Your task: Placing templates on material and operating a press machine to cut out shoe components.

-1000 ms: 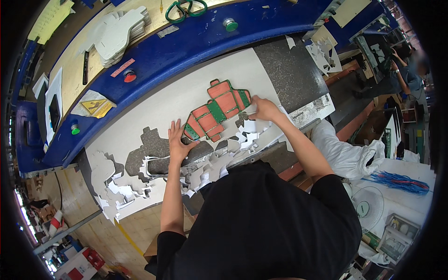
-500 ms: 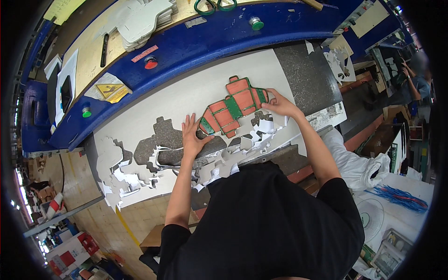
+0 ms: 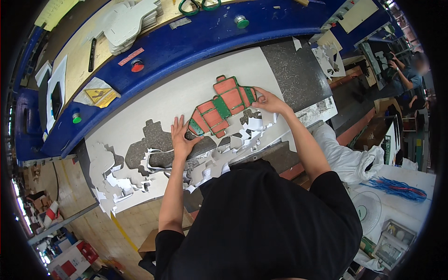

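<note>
A cutting die (image 3: 227, 91) with reddish panels, green strips and a stepped outline lies on a white card sheet (image 3: 140, 109). My left hand (image 3: 183, 141) rests at its left end, fingers spread over the sheet and thumb against the die's lower edge. At the opposite end my right hand (image 3: 269, 101) grips the die's right tip between thumb and fingers. Holes of similar stepped shape are cut in the sheet to the left, showing the dark speckled bed (image 3: 298, 70) underneath. Torn, curled card scraps (image 3: 252, 126) line the sheet's near edge.
Beyond the sheet runs a blue machine beam (image 3: 186, 42) with a red button (image 3: 137, 66) and green buttons. On its ledge sit stacked white card cutouts (image 3: 128, 23), a black marker (image 3: 92, 55) and green-handled scissors (image 3: 198, 5). A fan (image 3: 366, 212) stands at the right; another person (image 3: 406, 77) works farther off.
The whole view has shifted slightly, moving the machine and sheet leftward in the picture. Both hands keep their places at the die's two ends, and I see no clear movement of the die on the sheet.
</note>
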Tool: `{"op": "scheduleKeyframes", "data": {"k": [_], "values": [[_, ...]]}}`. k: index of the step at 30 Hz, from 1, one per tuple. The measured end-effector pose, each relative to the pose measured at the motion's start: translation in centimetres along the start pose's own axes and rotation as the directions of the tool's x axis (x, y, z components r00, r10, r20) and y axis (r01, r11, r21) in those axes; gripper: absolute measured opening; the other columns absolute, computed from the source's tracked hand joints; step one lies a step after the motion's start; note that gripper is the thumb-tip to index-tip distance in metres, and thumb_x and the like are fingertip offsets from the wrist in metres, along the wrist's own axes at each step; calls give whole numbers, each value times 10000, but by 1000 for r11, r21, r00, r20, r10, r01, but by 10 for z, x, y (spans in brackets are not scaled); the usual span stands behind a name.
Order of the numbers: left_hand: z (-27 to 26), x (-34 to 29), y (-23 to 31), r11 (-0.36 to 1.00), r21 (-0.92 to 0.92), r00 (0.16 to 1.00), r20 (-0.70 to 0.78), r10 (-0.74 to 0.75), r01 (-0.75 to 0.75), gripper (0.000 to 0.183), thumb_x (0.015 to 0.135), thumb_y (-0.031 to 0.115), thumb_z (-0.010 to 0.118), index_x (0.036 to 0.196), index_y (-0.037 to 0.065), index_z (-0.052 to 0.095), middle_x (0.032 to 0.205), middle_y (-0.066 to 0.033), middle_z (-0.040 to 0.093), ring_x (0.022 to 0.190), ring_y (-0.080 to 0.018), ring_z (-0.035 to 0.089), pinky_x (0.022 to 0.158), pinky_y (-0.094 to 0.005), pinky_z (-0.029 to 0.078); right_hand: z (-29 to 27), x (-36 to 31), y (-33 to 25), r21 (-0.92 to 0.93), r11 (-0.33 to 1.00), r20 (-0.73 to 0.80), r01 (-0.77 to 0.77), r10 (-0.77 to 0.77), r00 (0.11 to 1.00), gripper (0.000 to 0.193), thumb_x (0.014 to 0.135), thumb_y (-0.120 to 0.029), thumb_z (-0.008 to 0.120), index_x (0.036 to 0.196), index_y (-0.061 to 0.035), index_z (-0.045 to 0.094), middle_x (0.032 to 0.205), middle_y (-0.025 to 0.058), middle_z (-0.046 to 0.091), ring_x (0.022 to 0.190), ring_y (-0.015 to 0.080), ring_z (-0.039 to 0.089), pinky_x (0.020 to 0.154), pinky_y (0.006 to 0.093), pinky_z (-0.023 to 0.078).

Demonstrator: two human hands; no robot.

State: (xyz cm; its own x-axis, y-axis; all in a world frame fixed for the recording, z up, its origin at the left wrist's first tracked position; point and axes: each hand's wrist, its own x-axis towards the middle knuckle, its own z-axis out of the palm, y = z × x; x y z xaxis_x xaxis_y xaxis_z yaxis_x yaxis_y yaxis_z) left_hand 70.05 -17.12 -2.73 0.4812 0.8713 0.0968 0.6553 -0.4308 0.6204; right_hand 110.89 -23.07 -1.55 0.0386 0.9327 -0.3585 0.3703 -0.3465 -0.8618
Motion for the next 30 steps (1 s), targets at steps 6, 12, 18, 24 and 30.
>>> {"op": "scheduleKeyframes", "data": {"k": [6, 12, 18, 24, 30], "values": [[1, -1, -2, 1000, 16, 1000, -24, 6, -6, 773, 608, 297, 900, 1309, 118, 628, 1529, -158, 412, 1467, -354, 275, 1202, -512, 159, -1, 3, 1, 42, 998, 51, 36, -38, 998, 833, 822, -148, 794, 1526, -158, 350, 697, -33, 460, 675, 78, 443, 686, 228, 412], [0, -2, 1, 1000, 25, 1000, -25, -9, 10, 771, 603, 303, 901, 1300, 110, 634, 1528, -156, 414, 1468, -348, 274, 1203, -509, 163, 0, 3, -3, 11, 1000, 29, 7, -8, 1000, 826, 830, -118, 777, 1532, -165, 343, 696, -35, 446, 672, 84, 426, 698, 224, 408], [-3, -2, -1, 1000, 28, 1000, -31, -1, 2, 742, 600, 297, 902, 1269, 98, 651, 1524, -150, 422, 1468, -349, 275, 1200, -517, 173, 1, -1, -7, -30, 999, 27, 14, -13, 1000, 835, 834, -94, 764, 1542, -140, 321, 708, -39, 464, 690, 73, 446, 729, 223, 423], [-2, -4, 0, 1000, -4, 1000, -25, -8, 8, 767, 589, 317, 904, 1282, 109, 648, 1523, -133, 428, 1468, -338, 279, 1200, -510, 177, 3, -3, -1, -33, 999, 16, 18, -17, 1000, 864, 821, -99, 777, 1549, -149, 314, 699, -38, 465, 680, 75, 446, 710, 222, 428], [-8, 4, -4, 999, 39, 1000, -21, -4, 4, 764, 607, 340, 892, 1287, 100, 639, 1529, -129, 420, 1471, -334, 269, 1202, -506, 170, 6, 7, 0, -14, 999, 1, 31, -31, 1000, 863, 815, -100, 783, 1544, -144, 322, 685, -25, 481, 666, 81, 453, 703, 229, 429]]}}
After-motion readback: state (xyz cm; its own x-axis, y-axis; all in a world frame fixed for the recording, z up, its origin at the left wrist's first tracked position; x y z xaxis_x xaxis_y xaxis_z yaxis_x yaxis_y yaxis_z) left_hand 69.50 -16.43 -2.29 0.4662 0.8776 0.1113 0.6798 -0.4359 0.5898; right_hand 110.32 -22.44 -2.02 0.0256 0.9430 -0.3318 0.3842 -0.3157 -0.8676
